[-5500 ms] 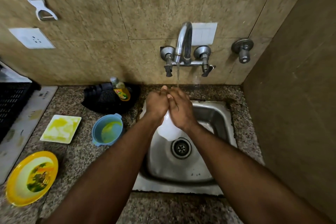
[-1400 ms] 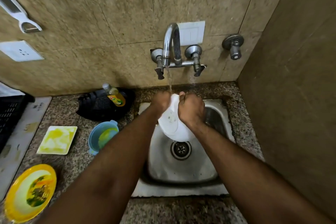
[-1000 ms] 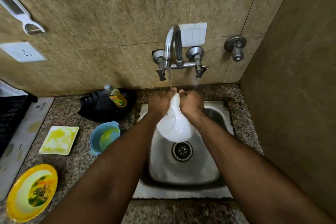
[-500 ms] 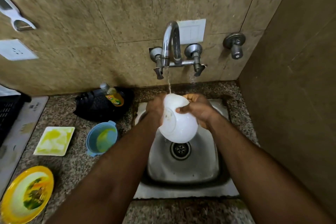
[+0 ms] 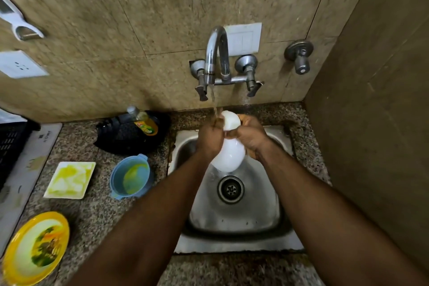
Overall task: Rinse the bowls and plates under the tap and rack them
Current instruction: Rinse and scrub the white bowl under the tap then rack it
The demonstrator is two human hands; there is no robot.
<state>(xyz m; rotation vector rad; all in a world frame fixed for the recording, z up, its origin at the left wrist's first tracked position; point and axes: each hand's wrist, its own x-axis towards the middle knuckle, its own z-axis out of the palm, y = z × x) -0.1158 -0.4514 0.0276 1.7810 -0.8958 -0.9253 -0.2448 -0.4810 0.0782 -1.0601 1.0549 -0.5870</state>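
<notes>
A white bowl (image 5: 228, 155) is held on edge over the steel sink (image 5: 234, 213), under the stream from the running tap (image 5: 214, 53). My left hand (image 5: 210, 138) grips its left side and my right hand (image 5: 249, 137) grips its right side. Water falls on the bowl's upper rim and my left fingers. On the counter to the left wait a blue bowl (image 5: 130, 176) with yellow residue, a square white plate (image 5: 69, 180) smeared yellow, and a yellow plate (image 5: 34, 247) with food scraps.
A dish soap bottle (image 5: 144, 122) leans on a black pan (image 5: 130, 136) behind the blue bowl. A black rack (image 5: 11, 146) stands at the far left on a white mat. A side wall closes off the right.
Both hands have turned the white bowl under the stream; its rounded underside faced me half a second ago and it now stands more edge-on, lifted a little toward the tap.
</notes>
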